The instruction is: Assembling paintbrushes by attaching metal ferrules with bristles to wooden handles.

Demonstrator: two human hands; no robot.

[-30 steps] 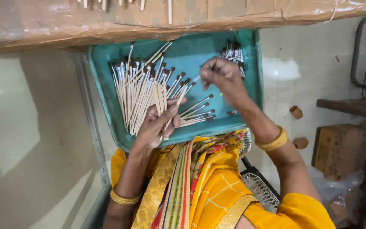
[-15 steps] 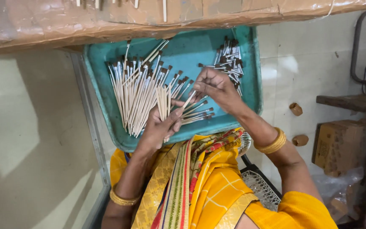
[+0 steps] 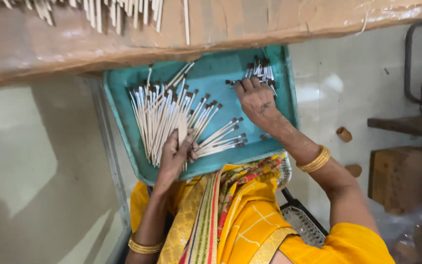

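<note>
Right hand [image 3: 257, 100] lies fingers flat on the small cluster of dark-tipped sticks [image 3: 261, 71] at the teal tray's [image 3: 216, 73] far corner; left hand [image 3: 176, 151] is clamped on the big bundle [image 3: 159, 117], tips pointing away from her

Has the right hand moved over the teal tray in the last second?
Yes. The right hand has gone from the tray's middle toward its far right corner, and now rests on the small pile of dark-tipped sticks there.
</note>
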